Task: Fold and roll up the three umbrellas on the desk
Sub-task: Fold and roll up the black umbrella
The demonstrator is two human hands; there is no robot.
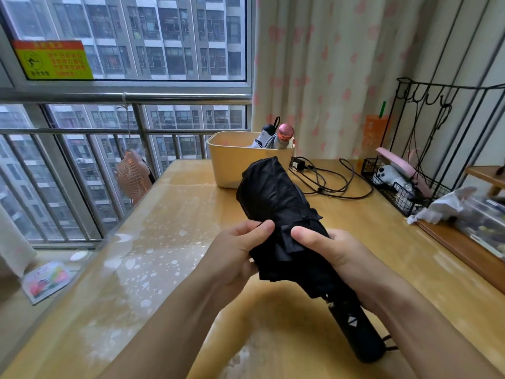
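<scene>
Umbrella in hand: the black umbrella (276, 198) is collapsed to its short length and held in the air just above the surface (177, 242). Its tip end points away toward the bin and its handle (355, 329) points toward the person.
Cloth: the cloth is gathered round the shaft but loose, with flaps and creases sticking out near the middle. No fastened strap shows.
Left hand: the left hand (237, 253) has its fingers curled round the cloth at mid-length, and the thumb presses a fold flat.
Right hand: the right hand (336, 250) wraps the bundle from the other side, with its thumb on top of a loose flap.
Bin: a beige bin (232, 160) stands at the far side of the surface, just beyond the umbrella's tip. A grey-white bundle (259, 140) and a pink-capped bundle (285, 134) stand upright in it, side by side.
Done: the two bundles look like rolled umbrellas already put away, though they are too small to be sure. If they are, two of the three are finished.
In progress: the last umbrella seems folded down and is partly rolled.
Left to do: the flaps need smoothing, the cloth needs winding tight and the strap needs closing. The umbrella may then go in with the others.
Nearby: dark cables (328, 181) lie beside the bin, and a wire rack (404, 192) stands at the right edge.
</scene>
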